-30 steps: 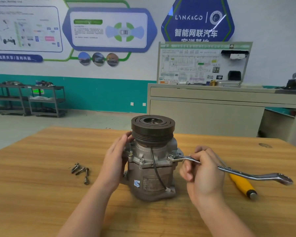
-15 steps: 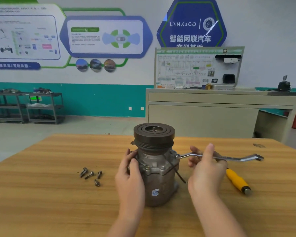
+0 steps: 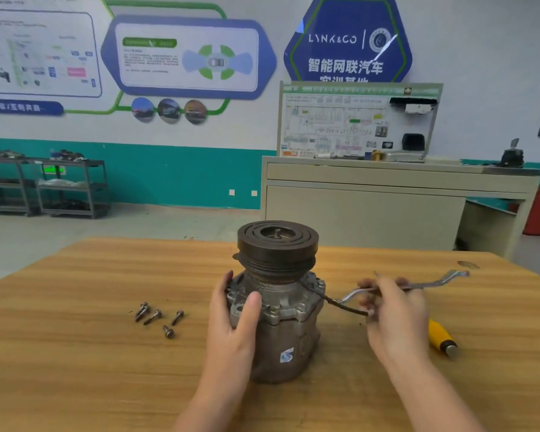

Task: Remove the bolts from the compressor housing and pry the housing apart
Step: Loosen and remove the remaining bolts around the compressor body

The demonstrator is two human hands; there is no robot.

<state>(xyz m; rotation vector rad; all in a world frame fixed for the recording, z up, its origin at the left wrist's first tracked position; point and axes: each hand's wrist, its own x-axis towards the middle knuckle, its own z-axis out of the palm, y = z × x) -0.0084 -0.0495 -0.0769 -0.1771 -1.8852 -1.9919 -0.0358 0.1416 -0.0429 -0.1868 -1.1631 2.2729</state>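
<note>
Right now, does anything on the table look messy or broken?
Nothing looks broken. Four bolts lie loose on the wooden table, left of the compressor, and a black wire dangles off its right side. That fits taking it apart.

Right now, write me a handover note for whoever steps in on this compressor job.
Left hand: grips the flange of the compressor, which stands upright on the wooden table, pulley end up.
Right hand: holds the wrench by its shank; the box end near the housing is blurred, so I cannot tell whether it sits on a bolt.
Done: four bolts lie loose on the table, left of the compressor.
Left: at least one bolt head still shows on the flange. Remove what remains, then pry the housing apart. A yellow-handled tool lies behind the right hand.
</note>
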